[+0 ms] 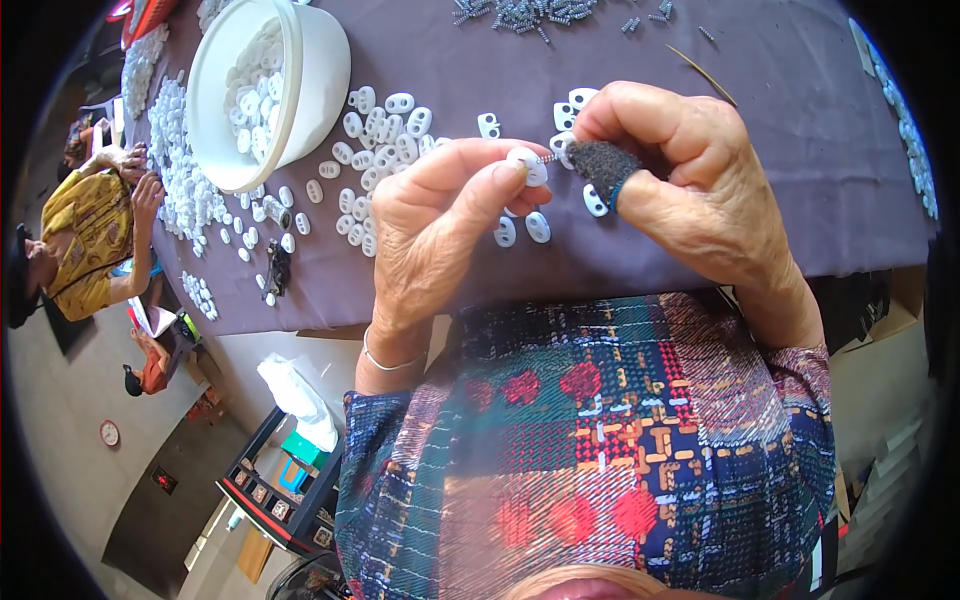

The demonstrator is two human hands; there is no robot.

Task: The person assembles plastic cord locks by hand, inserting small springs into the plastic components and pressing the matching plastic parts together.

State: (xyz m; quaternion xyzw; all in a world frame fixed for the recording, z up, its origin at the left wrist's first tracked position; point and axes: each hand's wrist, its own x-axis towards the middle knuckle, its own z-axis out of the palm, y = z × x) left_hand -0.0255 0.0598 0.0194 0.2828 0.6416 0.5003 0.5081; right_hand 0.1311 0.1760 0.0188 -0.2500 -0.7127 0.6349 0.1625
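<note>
A white plastic cord-lock piece [530, 168] is pinched between the thumb and fingers of my left hand [425, 220]. From it a small metal spring [547, 158] points toward my right hand [700, 180]. The right fingers close on a second white cord-lock piece [562, 148] at the spring's other end. A dark fabric cover [606, 168] with a blue edge wraps the right thumb. Around both hands lie several white two-hole cord-lock pieces [538, 227]; a larger cluster [385, 140] spreads left of my left hand.
A white round tub [330, 90] holding white pieces leans at the upper left. Beyond it lies a heap of small white parts [180, 160]. Loose springs [530, 12] are piled at the far edge, near a thin stick [702, 74]. Another person [90, 225] works at the left.
</note>
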